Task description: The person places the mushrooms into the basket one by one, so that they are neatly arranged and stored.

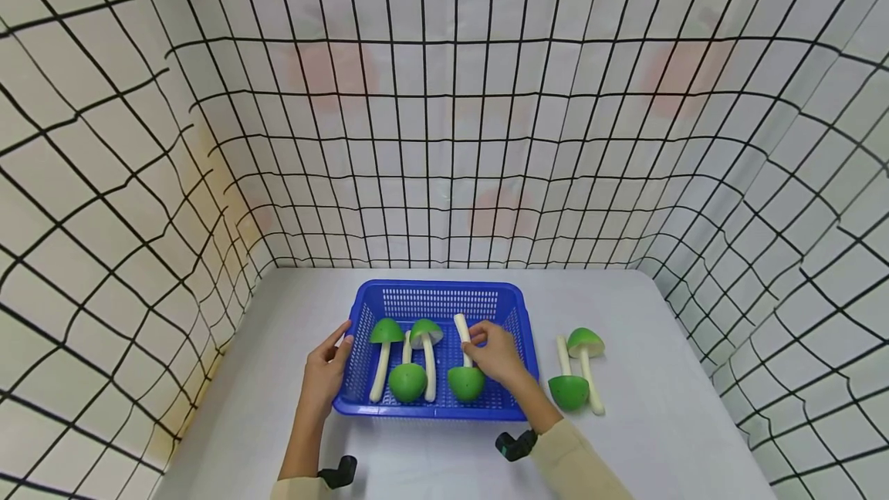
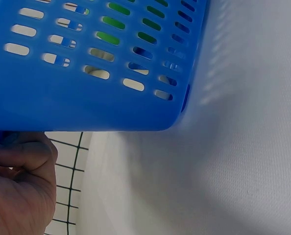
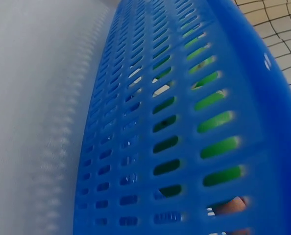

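A blue plastic basket [image 1: 444, 410] with slotted walls stands on the table and holds several toy mushrooms with green caps and white stems. My left hand [image 1: 325, 365] grips the basket's left rim; in the left wrist view its curled fingers [image 2: 30, 152] meet the blue edge. My right hand [image 1: 497, 352] reaches over the right side and pinches the white stem of a mushroom [image 1: 466, 384], whose cap points toward me. Left of it lie a mushroom [image 1: 387, 330], a cap-down mushroom [image 1: 407, 383] and another mushroom [image 1: 426, 332]. The right wrist view shows mostly the slotted basket wall [image 3: 184, 112].
Right of the basket, a cap-near mushroom [image 1: 569, 393] and a cap-far mushroom [image 1: 586, 341] lie side by side on the white table [image 1: 653, 376]. Black netting [image 1: 451, 141] over pale walls encloses the back and both sides.
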`<state>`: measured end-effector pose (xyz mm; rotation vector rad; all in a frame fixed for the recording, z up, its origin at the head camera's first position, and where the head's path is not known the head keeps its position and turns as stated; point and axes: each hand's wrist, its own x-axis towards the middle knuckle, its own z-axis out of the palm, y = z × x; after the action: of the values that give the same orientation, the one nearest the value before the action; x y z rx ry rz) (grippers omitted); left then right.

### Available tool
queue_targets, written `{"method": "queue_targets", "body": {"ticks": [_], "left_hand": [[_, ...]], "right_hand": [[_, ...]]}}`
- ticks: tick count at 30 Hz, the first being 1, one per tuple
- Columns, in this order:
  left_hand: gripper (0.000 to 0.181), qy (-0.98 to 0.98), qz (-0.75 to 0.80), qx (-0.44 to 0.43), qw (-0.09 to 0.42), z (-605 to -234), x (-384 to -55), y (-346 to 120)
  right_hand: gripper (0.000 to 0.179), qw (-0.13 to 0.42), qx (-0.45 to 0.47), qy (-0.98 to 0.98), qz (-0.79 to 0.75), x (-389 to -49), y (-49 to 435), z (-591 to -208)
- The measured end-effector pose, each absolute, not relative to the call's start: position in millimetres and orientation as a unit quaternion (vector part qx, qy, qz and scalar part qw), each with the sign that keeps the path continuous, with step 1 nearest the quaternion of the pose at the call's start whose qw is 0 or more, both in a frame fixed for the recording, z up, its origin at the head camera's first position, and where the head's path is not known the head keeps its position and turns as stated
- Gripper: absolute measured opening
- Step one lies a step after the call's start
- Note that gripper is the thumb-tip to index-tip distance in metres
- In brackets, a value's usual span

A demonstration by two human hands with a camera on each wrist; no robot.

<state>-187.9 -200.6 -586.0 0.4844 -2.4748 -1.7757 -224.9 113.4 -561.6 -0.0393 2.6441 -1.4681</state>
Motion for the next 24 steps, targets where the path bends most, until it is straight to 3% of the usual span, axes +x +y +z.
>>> {"method": "queue_targets", "body": {"ticks": [24], "left_hand": [[0.046, -0.799, -0.577, 0.168, 0.019, -585, -190, -201]], "right_hand": [[0.030, 0.088, -0.011, 0.886, -0.454, -233, 93, -573]]}}
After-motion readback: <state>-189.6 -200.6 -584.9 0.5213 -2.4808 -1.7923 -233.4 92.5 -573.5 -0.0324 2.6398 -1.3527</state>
